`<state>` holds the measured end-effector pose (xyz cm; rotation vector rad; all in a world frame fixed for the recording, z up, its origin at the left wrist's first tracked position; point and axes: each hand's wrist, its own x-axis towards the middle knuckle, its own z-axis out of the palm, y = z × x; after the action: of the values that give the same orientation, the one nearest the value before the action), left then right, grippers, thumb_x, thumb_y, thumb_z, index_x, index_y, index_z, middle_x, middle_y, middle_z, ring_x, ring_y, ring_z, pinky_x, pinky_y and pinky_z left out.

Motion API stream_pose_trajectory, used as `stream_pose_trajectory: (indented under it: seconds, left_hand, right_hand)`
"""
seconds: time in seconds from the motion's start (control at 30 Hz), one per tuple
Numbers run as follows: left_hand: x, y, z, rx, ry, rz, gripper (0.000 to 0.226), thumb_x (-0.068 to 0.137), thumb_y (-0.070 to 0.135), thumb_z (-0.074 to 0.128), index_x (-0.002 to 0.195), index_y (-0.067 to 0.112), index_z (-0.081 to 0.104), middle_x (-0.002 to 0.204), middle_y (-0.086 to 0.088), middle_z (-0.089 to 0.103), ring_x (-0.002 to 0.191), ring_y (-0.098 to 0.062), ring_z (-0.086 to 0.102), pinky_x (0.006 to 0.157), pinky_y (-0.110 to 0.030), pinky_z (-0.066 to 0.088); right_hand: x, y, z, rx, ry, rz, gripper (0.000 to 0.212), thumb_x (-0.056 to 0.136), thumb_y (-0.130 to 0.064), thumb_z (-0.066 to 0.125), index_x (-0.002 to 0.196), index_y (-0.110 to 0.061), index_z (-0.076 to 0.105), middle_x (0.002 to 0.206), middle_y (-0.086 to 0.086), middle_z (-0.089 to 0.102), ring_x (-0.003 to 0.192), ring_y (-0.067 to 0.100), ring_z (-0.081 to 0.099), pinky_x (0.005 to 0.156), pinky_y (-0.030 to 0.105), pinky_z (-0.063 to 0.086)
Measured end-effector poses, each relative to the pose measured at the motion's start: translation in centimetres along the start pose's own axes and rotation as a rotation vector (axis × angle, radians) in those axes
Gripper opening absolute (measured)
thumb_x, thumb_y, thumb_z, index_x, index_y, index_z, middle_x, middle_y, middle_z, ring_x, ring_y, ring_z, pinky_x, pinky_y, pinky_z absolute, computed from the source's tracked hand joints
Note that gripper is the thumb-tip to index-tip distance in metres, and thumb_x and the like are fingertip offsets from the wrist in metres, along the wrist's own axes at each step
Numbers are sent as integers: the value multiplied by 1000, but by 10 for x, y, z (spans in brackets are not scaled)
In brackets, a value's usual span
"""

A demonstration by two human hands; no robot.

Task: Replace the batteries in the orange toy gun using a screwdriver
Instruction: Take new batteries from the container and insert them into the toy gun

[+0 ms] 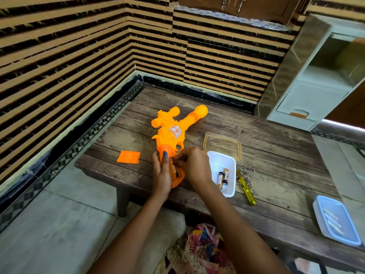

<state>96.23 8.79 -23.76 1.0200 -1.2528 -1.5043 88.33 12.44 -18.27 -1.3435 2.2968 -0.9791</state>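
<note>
The orange toy gun (173, 131) lies on the wooden table (276, 155) with its barrel pointing away to the right. My left hand (161, 173) grips its handle, thumb across the top. My right hand (192, 167) pinches a battery (175, 170) at the open compartment in the handle. The orange battery cover (128, 156) lies loose to the left of the gun. Two batteries (222, 177) lie in a white tray (229, 192) on the right. A yellow screwdriver (245, 187) rests on the table beside that tray.
A clear plastic lid (223, 144) lies behind the white tray. A closed white box (337, 220) with several long items inside sits at the table's right front edge. Striped walls enclose the table's far and left sides. A cabinet (316, 76) stands at the back right.
</note>
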Motion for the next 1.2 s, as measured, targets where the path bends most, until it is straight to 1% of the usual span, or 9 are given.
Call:
stream_pose_trajectory:
  seconds: [0.13,0.3,0.4,0.57,0.67,0.77,0.87,1.07,1.2]
  left_hand:
    - [-2,3,0,-4,-5,-22,26,99,28,39,124,24,37,111,4,51,102,-16,51,85,-30,39]
    - [2,-2,1,51,-30,-38,53,74,34,62,121,23,40,102,-14,65,88,-30,66,82,-44,53]
    - [4,-6,2,53,-54,-47,46,88,14,57,128,14,36,101,-17,65,72,-14,70,71,-34,56]
    - [5,-6,4,66,-85,-14,41,92,0,49,129,9,33,97,-15,63,63,-5,68,58,-21,54]
    - [4,-5,3,32,-86,3,38,91,-1,50,124,13,36,84,-6,64,59,-6,68,55,-18,53]
    - [3,-2,2,-49,-72,-1,26,95,9,48,118,15,39,79,-7,64,57,-9,66,54,-22,53]
    - [5,-4,2,-150,-27,-54,28,99,30,38,120,13,41,83,-12,62,63,-19,67,64,-35,54]
    - [12,-11,-1,-275,-21,-224,56,99,42,26,135,0,35,81,-13,64,62,-19,68,64,-34,54]
    - [14,-14,-2,-264,-52,-183,47,101,33,23,131,-2,34,71,-5,68,61,-20,68,64,-34,56]
  right_hand:
    - [-7,5,-16,107,15,-12,10,75,-3,71,80,-12,75,73,0,71,64,7,63,68,31,54]
    - [-12,22,-58,116,192,21,11,78,-2,69,86,-8,74,82,3,72,73,11,64,69,27,51]
    - [-12,40,-79,-40,238,98,17,76,-4,69,86,-16,73,85,0,72,78,14,66,72,31,53]
    - [-18,52,-96,-393,-42,176,22,74,-10,73,86,-28,70,97,-6,71,89,17,64,74,28,48]
    - [-23,46,-92,-569,-196,177,36,73,-14,75,106,-27,66,108,1,66,98,19,60,74,26,43]
    - [-23,41,-84,-711,-304,140,55,72,-27,76,124,-25,56,116,5,60,114,20,49,83,27,42]
    - [-21,39,-82,-878,-365,71,49,77,-32,71,122,-22,56,118,7,60,117,22,46,89,29,42]
    - [-24,42,-75,-796,-376,57,49,82,-28,64,129,-34,51,124,-4,60,122,19,43,92,27,41]
    - [-24,43,-73,-713,-355,33,40,81,-30,67,119,-40,60,121,-5,62,112,18,54,80,23,42]
